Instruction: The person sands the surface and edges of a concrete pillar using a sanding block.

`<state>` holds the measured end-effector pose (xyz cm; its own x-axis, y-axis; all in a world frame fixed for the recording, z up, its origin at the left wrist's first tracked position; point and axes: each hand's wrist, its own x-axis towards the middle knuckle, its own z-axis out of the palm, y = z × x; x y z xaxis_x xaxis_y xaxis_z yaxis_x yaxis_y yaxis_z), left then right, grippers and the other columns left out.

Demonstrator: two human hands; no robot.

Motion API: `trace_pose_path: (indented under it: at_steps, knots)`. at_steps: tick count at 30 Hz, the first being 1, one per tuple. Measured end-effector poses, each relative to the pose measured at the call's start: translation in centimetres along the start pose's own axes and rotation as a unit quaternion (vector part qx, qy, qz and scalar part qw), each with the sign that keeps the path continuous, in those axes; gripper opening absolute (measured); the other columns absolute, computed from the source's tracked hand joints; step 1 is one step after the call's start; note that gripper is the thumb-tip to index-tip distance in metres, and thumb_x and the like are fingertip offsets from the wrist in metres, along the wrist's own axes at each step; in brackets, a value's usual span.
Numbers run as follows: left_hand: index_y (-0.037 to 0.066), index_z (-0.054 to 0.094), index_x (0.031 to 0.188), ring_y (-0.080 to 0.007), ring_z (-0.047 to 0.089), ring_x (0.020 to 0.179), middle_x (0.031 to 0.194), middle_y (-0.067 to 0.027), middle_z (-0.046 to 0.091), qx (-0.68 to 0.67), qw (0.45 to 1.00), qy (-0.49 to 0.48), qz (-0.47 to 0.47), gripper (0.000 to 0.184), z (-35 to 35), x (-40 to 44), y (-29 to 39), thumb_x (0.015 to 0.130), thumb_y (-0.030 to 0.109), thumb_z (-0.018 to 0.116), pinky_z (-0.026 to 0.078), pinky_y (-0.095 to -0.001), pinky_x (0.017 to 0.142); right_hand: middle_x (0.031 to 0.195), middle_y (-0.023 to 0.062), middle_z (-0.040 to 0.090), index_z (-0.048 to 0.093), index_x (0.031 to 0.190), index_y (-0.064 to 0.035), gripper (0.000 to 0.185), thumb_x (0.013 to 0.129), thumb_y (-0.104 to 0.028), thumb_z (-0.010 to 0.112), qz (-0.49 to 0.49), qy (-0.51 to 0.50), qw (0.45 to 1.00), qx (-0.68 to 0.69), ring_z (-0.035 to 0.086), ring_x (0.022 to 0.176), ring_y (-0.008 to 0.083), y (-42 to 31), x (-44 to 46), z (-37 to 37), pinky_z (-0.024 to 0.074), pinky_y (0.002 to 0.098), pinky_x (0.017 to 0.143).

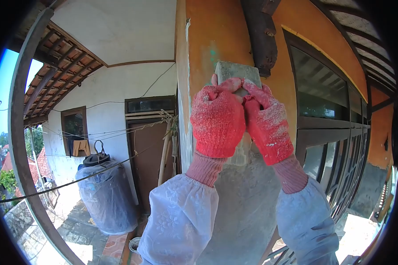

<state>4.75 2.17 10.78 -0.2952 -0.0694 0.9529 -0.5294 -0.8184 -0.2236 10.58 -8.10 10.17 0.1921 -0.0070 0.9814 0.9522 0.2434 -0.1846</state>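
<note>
Head view: both gloved hands, left (217,119) and right (269,126), grip a grey block (237,70), fingers curled over its lower part. Block sits just above the hands, at the orange wall (214,26); contact unclear. Top edge runs left-right, dipping slightly right; lower part hidden, long axis can't tell. Neither hand clearly nearer.

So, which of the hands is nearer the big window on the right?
Right. The right hand holds the grey block on the side towards the window; the left hand holds the opposite side, farther away.
</note>
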Motion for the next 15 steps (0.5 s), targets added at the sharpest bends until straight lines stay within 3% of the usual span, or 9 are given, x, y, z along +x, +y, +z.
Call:
trace_pose_path:
  at_steps: [2,4,8,11,13,14,15]
  knots:
    - [0.008,0.072,0.099,-0.0296,0.062,0.107,0.115,-0.0077,0.070,0.056,0.998,-0.009,0.039,0.017,-0.1,2.5,-1.0,0.085,0.009,0.062,0.041,-0.0363,0.109,0.123,0.0221,0.062,0.070,0.117,-0.0115,0.029,0.091,-0.013,0.056,-0.029,-0.006,0.999,-0.011,0.064,0.108,0.0370,-0.4,3.8,0.6,0.0529,0.0389,0.090]
    - [0.008,0.074,0.103,-0.0311,0.058,0.123,0.111,-0.0183,0.070,0.222,0.974,-0.003,0.036,0.022,0.8,6.6,-1.4,0.086,0.006,0.060,0.041,-0.0356,0.107,0.123,0.0226,0.061,0.069,0.119,-0.0119,0.031,0.091,-0.013,0.056,-0.057,-0.008,0.998,-0.029,0.064,0.109,0.0371,-0.7,7.3,0.7,0.0525,0.0393,0.091]
    - [0.008,0.074,0.104,-0.0328,0.055,0.127,0.113,-0.0197,0.069,0.242,0.970,-0.032,0.009,0.022,0.6,3.7,-0.4,0.085,0.007,0.062,0.040,-0.0358,0.107,0.121,0.0211,0.063,0.070,0.116,-0.0110,0.029,0.092,-0.017,0.056,-0.053,0.008,0.999,0.011,0.064,0.108,0.0378,1.0,4.3,0.4,0.0520,0.0388,0.092]
    - [0.009,0.073,0.105,-0.0372,0.062,0.113,0.103,-0.0203,0.069,0.017,0.999,-0.020,-0.024,0.024,0.5,-0.6,0.0,0.084,0.016,0.065,0.049,-0.0404,0.096,0.119,0.0199,0.065,0.071,0.114,-0.0104,0.028,0.092,-0.019,0.055,-0.028,0.015,0.999,0.030,0.064,0.108,0.0383,1.6,0.1,-0.1,0.0521,0.0383,0.092]
    - [0.008,0.072,0.099,-0.0306,0.060,0.109,0.114,-0.0103,0.069,0.038,0.999,-0.015,0.025,0.018,0.5,1.2,-0.3,0.083,0.009,0.064,0.045,-0.0386,0.102,0.118,0.0198,0.065,0.071,0.114,-0.0103,0.028,0.092,-0.019,0.055,-0.019,0.019,0.998,0.054,0.064,0.108,0.0384,1.2,1.8,0.2,0.0522,0.0380,0.092]
    - [0.007,0.071,0.097,-0.0284,0.059,0.108,0.117,-0.0070,0.070,0.045,0.998,-0.013,0.040,0.016,0.6,2.4,-0.6,0.083,0.007,0.063,0.044,-0.0380,0.104,0.118,0.0205,0.065,0.071,0.115,-0.0109,0.029,0.092,-0.018,0.055,-0.058,0.018,0.998,0.013,0.064,0.109,0.0382,1.0,4.2,0.7,0.0523,0.0379,0.092]
    - [0.007,0.071,0.096,-0.0282,0.060,0.110,0.117,-0.0080,0.070,0.145,0.989,-0.013,0.037,0.015,1.2,5.4,-1.1,0.083,0.005,0.063,0.044,-0.0381,0.104,0.118,0.0213,0.065,0.070,0.117,-0.0115,0.030,0.091,-0.016,0.056,-0.105,0.027,0.994,-0.029,0.064,0.109,0.0381,0.5,6.7,0.9,0.0525,0.0378,0.092]
